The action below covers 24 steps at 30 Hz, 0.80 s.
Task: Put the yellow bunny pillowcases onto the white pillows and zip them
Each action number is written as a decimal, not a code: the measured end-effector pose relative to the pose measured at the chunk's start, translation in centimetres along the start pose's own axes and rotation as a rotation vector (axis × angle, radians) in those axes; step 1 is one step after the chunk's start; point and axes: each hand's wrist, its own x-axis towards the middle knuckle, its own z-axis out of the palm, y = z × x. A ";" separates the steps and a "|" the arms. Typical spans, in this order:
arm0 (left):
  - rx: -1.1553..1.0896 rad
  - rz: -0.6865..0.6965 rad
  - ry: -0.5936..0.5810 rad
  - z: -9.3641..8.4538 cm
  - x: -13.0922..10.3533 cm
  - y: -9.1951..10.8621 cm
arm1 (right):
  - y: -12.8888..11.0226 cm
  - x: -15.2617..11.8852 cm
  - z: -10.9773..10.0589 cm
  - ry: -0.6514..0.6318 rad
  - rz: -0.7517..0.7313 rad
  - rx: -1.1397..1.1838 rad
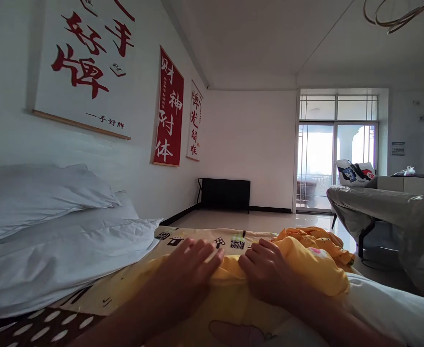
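The left hand [193, 262] and right hand [264, 265] are apart, each with fingers curled tight on the cover [229, 284], which spans between and below them. Its yellow folds bunch beside the right hand. Beyond both lies the sheet [193, 235]; left of them, white pillows [45, 200].

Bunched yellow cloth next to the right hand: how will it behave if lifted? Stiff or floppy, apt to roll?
Likely floppy: the yellow cloth lies in soft, uneven folds beside the right hand. Probably light for its bulk, since it looks like loosely gathered fabric, though its inside is hidden. Unlikely to roll: it's slumped, with no rigid round shape.
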 end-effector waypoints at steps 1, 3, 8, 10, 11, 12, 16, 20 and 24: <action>0.010 0.021 0.035 0.0 0.1 0.7 | 0.1 0.0 0.0 -0.029 0.019 0.023; -0.020 0.027 0.009 0.0 0.4 1.9 | 0.1 0.1 -0.2 -0.115 0.043 0.067; -0.261 -0.123 -0.188 0.2 1.3 2.2 | 0.2 0.0 -0.6 -0.223 0.021 0.110; -0.294 -0.127 -0.215 0.6 1.3 1.8 | 0.3 -0.1 -0.6 -0.243 -0.012 0.117; -0.284 -0.120 -0.215 0.8 1.3 1.6 | 0.3 -0.1 -0.7 -0.251 -0.034 0.125; -0.262 -0.115 -0.212 1.0 1.3 1.5 | 0.4 0.0 -0.7 -0.256 -0.058 0.136; -0.110 -0.076 -0.246 0.9 1.5 1.7 | 0.0 0.3 -1.1 -0.230 -0.133 0.112; 0.043 -0.058 -0.326 0.1 1.9 2.5 | -1.1 0.5 -1.0 -0.106 -0.148 -0.077; 0.042 -0.160 -0.367 -0.5 2.5 2.4 | -1.7 0.3 -0.2 -0.099 0.004 -0.206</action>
